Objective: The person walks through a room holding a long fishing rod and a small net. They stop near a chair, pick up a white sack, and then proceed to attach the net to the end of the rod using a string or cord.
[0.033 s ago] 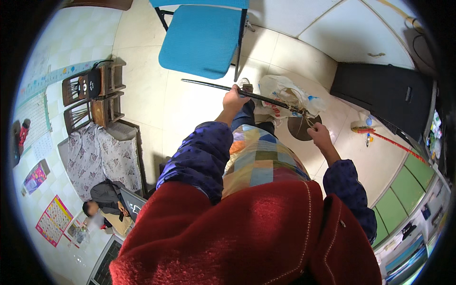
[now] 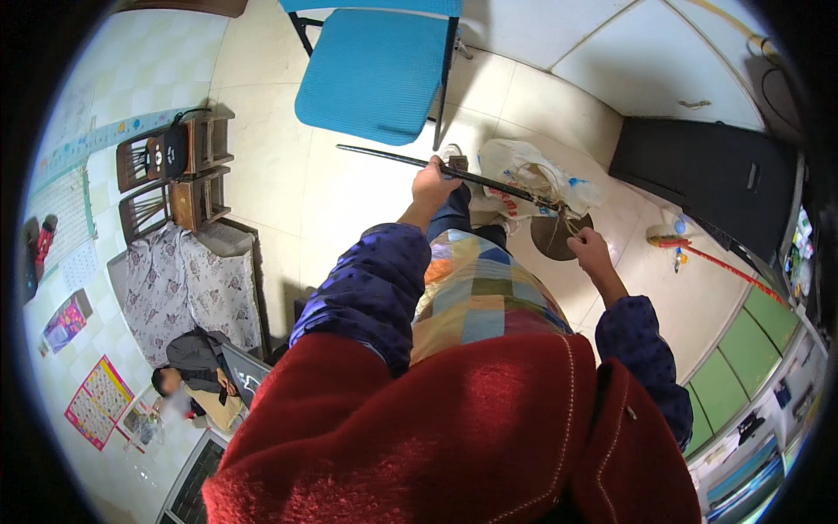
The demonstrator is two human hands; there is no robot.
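My left hand is closed around a long, thin black rod, which slants across in front of me. Pale cord or strips hang about the rod's right end. A loop of that pale strand runs to my right hand, whose fingers are pinched on it. Behind the rod's right half, a white plastic bag with red and blue print lies open, with more pale strands in it. Just beneath my right hand is a round brown disc-like stool or lid, partly hidden. Patchwork cloth covers my lap.
A blue folding chair stands ahead. To the right are a black panel or case and a red-handled brush on the floor. Wooden stools and a cloth-covered piece of furniture line the left, where another person sits.
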